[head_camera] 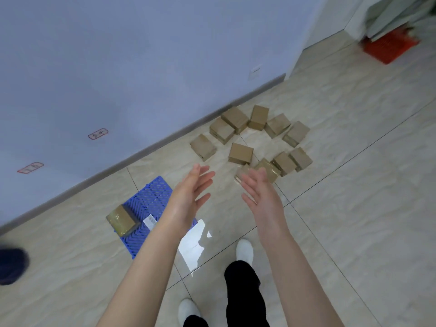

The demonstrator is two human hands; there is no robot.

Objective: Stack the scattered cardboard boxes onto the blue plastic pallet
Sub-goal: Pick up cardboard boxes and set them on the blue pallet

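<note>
Blue latticed plastic pallet (153,199) carries one taped cardboard box (122,219); scattered boxes (240,153) lie beyond it near the grey skirting (141,149); left hand (188,197) and right hand (262,197) spread, empty, above glossy tiles (342,208).

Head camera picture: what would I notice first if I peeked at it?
The left hand and right hand reach out in the middle, open and empty. Beyond them, brown cardboard boxes lie scattered on the tiled floor. Lower left, a blue pallet holds one taped box at its left edge.
</note>
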